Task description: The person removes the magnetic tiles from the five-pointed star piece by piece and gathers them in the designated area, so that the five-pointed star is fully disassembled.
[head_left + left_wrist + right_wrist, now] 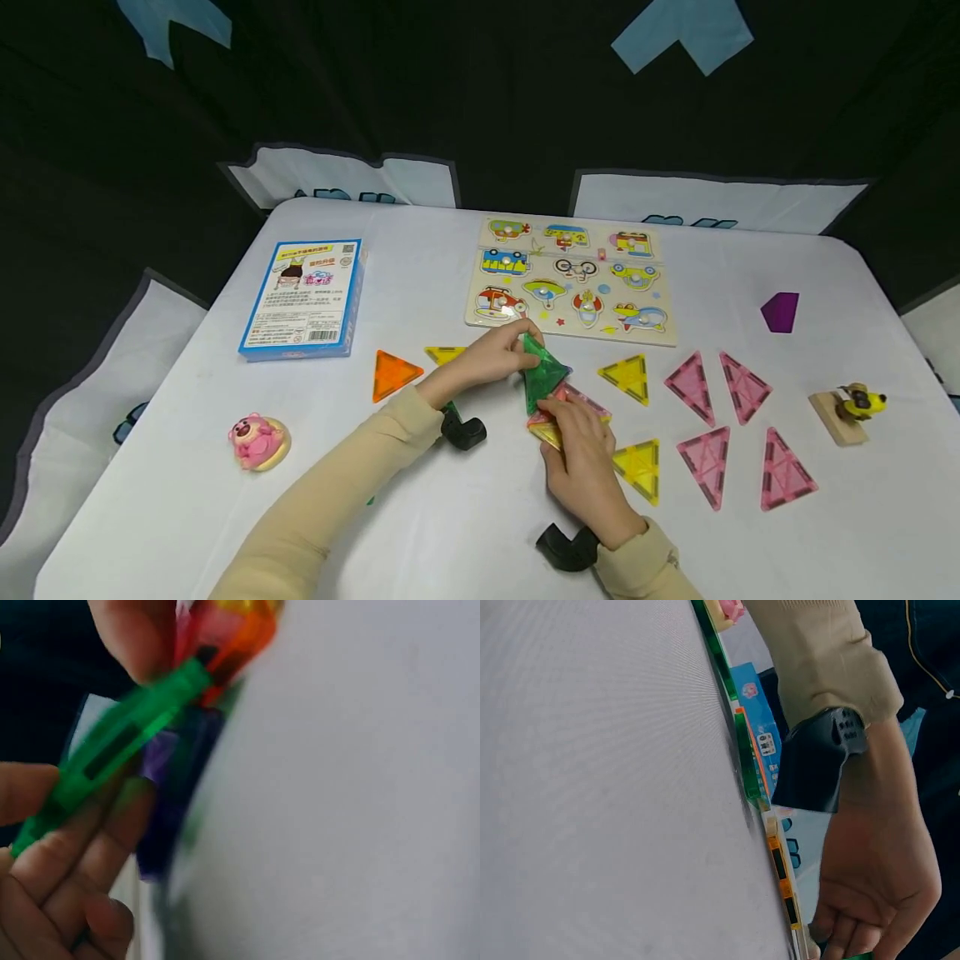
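Green triangle tile (pixel 543 371): near the middle of the white table (pixel 450 517), just in front of the vehicle puzzle board (pixel 572 279); it stands tilted, with one corner pointing to the far side.
Left hand (pixel 491 357): fingers curled around the far-left edge of the green tile, pinching it; the left wrist view shows the tile edge (pixel 112 750) between thumb and fingers.
Right hand (pixel 581 450): fingertips press on the pink and yellow tiles (pixel 558 417) lying flat under the green one; not curled around anything, as far as I can see.
Key relation: green tile lies between both hands, right of the left hand and beyond the right hand; its lower edge meets the flat tiles. Left hand alone carries it.
Loose tiles: orange triangle (pixel 392 375) to the left, yellow (pixel 628 379) and pink triangles (pixel 690 385) to the right.
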{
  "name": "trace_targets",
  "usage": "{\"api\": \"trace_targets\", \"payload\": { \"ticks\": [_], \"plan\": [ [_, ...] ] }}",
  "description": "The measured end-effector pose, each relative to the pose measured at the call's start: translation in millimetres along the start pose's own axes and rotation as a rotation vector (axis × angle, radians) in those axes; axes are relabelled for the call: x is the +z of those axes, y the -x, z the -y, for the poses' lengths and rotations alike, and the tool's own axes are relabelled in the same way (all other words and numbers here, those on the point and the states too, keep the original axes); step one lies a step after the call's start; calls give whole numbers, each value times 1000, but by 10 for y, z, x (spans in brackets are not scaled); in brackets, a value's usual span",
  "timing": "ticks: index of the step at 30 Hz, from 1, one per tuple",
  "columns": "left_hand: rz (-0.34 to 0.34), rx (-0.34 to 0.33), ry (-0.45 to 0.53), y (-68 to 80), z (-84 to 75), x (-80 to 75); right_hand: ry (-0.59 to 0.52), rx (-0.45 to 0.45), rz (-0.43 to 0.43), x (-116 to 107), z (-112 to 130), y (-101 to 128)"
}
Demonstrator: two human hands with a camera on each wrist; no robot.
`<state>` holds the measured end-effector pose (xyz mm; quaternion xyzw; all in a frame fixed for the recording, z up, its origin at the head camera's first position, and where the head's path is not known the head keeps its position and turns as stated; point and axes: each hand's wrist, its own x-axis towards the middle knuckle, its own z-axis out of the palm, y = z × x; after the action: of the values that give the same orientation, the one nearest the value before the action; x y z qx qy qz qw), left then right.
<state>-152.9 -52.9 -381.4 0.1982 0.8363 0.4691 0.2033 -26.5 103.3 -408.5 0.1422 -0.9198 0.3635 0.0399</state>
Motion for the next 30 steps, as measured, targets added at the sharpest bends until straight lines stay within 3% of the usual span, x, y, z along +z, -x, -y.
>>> {"api": "trace_targets", "payload": {
  "ticks": [3,6,13,17,19,24,30],
  "plan": [
    [10,12,-102,27,-39,7,4,-3,-7,-8,-6,-8],
    [17,-1,-128,55,-55,11,12,-5,-8,-6,-10,-15],
    [-42,-4,84,271,-79,-13,-1,-3,-5,17,-25,4],
    [-121,-19,233,508,-196,-104,6,-14,-11,5,-36,2],
    [-143,-27,264,658,-241,-183,12,-16,-12,4,-36,0],
    [-104,-47,186,1113,-140,-301,15,-25,-8,13,-24,7],
    [-58,-76,100,1502,151,-172,5,-30,-19,6,-27,2]
  ]
}}
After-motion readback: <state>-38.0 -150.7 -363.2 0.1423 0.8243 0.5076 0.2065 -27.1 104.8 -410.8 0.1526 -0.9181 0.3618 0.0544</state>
